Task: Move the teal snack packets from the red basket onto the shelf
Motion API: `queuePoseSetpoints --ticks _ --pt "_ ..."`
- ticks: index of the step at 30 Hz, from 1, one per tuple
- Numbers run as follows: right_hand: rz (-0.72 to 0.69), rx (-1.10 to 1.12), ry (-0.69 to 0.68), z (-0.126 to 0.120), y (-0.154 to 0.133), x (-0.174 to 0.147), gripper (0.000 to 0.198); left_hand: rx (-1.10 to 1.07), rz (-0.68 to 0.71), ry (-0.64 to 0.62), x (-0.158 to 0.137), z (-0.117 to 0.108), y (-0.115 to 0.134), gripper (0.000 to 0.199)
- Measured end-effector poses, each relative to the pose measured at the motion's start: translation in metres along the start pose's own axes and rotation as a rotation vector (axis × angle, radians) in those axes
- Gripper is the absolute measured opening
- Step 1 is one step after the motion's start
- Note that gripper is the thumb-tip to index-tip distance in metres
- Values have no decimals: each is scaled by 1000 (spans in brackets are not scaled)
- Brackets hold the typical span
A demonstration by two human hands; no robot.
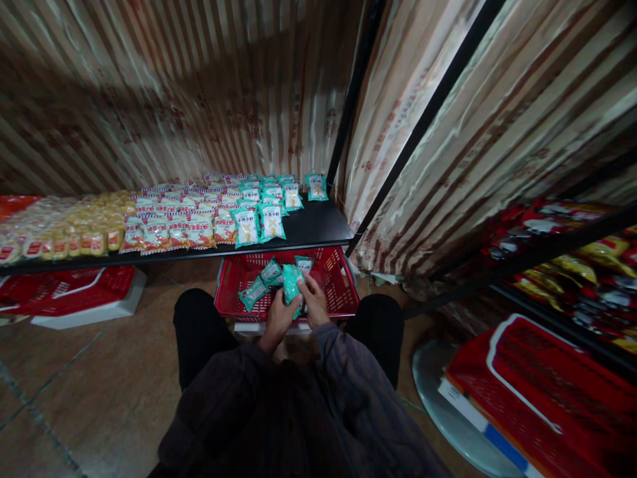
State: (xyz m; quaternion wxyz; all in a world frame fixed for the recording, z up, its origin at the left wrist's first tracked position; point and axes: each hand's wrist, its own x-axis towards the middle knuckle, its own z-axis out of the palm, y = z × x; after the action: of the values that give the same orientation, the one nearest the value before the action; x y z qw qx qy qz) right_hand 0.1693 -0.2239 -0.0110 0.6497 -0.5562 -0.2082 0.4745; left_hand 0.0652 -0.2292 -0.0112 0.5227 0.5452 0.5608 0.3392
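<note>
Between my knees, my left hand (281,318) and my right hand (313,302) are both closed on a teal snack bag (292,282), one at each side of it. They hold it over a red plastic basket (226,292). Inside the basket lie several more teal bags, among them a teal packet (253,293) to the left and another packet (303,263) behind my hands. Above the basket, matching teal-and-white bags (273,222) stand in rows at the right part of a black shelf (318,226).
Left along the shelf are rows of orange-and-white snack bags (199,229) and yellow wrapped packs (94,232). A red basket (64,292) sits under the shelf. At right are an upturned red basket (537,385), a rack of red and yellow packets (577,265) and a black post (423,133).
</note>
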Motion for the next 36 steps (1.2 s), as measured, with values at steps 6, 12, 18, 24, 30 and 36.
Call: queuePoseSetpoints --ticks 6,12,18,24,30,36 --pt "-70 -15 -5 1 8 -2 53 -299 -11 58 3 1 -5 53" --pt "-98 -8 3 -3 19 5 45 -467 -24 64 5 -3 -7 49" --pt "-47 24 -8 -7 19 6 47 -685 -111 48 2 -5 -4 50" --pt "-12 -15 -26 -6 17 4 50 -754 -216 61 -1 -10 1 42" --pt "-9 -26 -3 -2 18 -5 50 -805 -296 70 0 -10 1 40" --pt "-26 -29 -41 0 9 -13 49 -844 -275 109 0 -9 4 34"
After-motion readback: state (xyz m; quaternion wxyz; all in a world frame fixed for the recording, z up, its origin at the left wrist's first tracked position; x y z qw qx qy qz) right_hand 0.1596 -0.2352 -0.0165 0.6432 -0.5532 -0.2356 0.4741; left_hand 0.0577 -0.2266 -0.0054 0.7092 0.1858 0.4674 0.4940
